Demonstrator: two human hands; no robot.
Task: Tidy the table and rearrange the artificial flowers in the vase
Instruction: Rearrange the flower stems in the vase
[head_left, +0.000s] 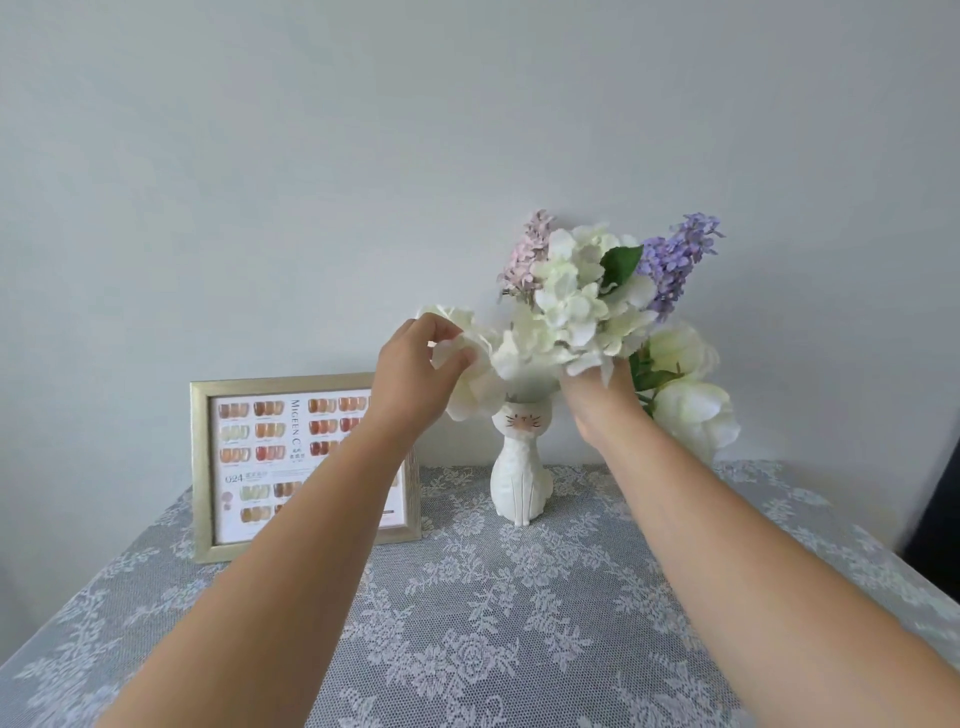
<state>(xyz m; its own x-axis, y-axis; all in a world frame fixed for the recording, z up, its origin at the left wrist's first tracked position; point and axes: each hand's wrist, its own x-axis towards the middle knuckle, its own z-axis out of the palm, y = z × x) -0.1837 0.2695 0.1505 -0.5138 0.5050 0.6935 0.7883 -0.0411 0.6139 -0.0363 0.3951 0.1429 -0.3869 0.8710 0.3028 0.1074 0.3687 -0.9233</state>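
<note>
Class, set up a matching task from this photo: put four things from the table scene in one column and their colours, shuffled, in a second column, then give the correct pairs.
Column A
1. cat-shaped vase
2. picture frame
3. right-hand flower spike
4. tablecloth

Column B
a. gold
b. grey with white lace pattern
c. white
d. blue-purple

Pairs: 1-c, 2-a, 3-d, 4-b
</note>
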